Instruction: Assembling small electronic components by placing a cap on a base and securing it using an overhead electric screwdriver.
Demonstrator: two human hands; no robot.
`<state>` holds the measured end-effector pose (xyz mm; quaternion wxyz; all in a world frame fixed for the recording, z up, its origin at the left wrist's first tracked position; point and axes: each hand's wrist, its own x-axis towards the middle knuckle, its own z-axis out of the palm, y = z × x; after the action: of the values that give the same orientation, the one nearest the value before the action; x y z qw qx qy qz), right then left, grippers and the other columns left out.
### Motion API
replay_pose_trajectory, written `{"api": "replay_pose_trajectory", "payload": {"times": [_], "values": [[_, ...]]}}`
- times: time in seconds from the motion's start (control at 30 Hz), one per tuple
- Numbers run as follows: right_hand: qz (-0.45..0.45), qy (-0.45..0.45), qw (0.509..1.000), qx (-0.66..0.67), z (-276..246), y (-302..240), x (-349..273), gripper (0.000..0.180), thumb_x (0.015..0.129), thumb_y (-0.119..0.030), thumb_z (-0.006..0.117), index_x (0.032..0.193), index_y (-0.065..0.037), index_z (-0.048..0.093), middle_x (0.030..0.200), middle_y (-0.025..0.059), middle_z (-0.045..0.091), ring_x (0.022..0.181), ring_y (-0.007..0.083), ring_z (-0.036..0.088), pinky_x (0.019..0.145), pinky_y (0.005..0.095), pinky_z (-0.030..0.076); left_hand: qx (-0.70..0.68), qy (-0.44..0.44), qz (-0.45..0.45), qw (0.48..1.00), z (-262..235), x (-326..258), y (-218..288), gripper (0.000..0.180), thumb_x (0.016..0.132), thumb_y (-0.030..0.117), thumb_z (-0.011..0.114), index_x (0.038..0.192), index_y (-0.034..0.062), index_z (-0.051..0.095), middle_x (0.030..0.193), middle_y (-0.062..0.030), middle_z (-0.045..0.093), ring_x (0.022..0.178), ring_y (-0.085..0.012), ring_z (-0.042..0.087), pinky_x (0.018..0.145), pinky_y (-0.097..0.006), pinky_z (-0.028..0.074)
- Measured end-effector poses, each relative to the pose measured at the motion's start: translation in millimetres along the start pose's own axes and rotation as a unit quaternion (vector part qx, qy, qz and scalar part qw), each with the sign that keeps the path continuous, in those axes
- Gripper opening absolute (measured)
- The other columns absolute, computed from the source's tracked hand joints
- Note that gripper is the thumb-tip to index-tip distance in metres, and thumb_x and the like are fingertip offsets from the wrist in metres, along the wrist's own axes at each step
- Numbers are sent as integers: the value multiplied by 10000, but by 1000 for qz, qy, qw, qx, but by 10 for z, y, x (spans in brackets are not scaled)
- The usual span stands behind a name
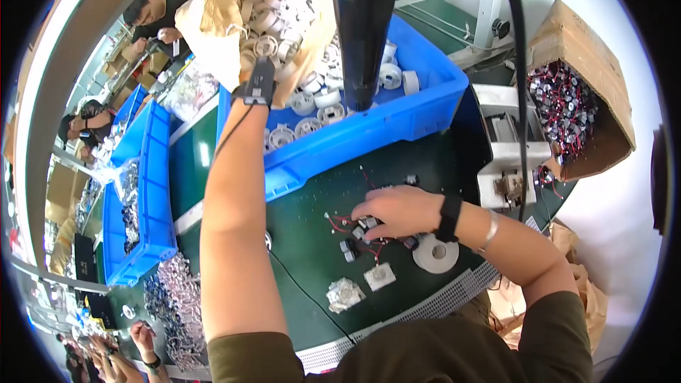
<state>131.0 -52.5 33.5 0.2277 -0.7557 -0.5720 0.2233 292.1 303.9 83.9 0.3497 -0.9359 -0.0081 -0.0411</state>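
Observation:
My left arm stretches far forward over a blue bin (369, 128) of white round plastic housings (308, 126). At its end, my left hand (264, 74) is among the housings by the brown paper bag, mostly covered by a black strapped-on device; its fingers are hidden. Over the green table, my right hand (401, 211) bends down onto a small pile of motors with red and black wires. Its thumb and forefinger close around a small grey wired motor (366, 224). Another motor (347, 250) lies just nearer to me.
A white tape roll (435, 254), a white square block (379, 276) and a crumpled clear-and-white piece (345, 294) lie nearby. A black post (365, 28) rises ahead. At right are a white machine (507, 142) and a carton (596, 85) of wired motors. Co-workers sit at left.

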Motion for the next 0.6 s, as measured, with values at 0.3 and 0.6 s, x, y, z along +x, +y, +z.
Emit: {"api": "replay_pose_trajectory", "payload": {"times": [0.3, 0.6], "values": [[76, 42, 995, -48, -50, 30, 127, 196, 786, -234, 635, 909, -84, 606, 831, 153, 641, 814, 352, 627, 667, 454, 484, -474, 266, -104, 833, -1016, -1112, 203, 436, 765, 409, 708, 999, 43, 666, 597, -98, 582, 552, -177, 584, 516, -321, 450], [-47, 62, 985, -151, 11, 228, 196, 153, 745, -152, 676, 720, -37, 578, 769, 141, 605, 748, 330, 607, 645, 420, 477, -858, 286, -38, 424, -1413, -2340, 939, 184, 897, 177, 627, 972, 10, 635, 871, -21, 627, 783, -87, 555, 739, -235, 455]]}}
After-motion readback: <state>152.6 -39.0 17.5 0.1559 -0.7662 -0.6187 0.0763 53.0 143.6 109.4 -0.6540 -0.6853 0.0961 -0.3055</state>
